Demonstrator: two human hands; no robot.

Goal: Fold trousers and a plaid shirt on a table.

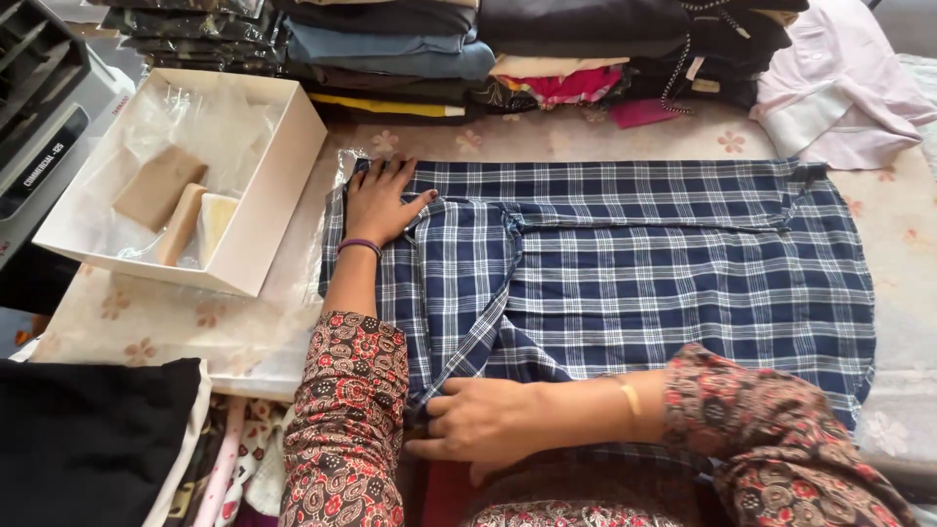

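Left hand (379, 200) spread flat, palm down, pressing the far left corner of a blue plaid shirt (644, 268). Right hand (483, 422) at the near edge, fingers curled, pinching a folded flap of the same shirt. Shirt laid out across the floral-covered surface (146, 322). White box (278, 190) to the left, holding tan blocks (161, 185) in clear plastic. Stacks of folded clothes (439, 49) along the far side.

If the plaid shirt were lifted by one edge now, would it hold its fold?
Probably not. The shirt looks like thin, floppy cloth, creasing under the left hand and bunching at the right hand. It likely weighs little and would sag open. On the glossy table cover it may slide.
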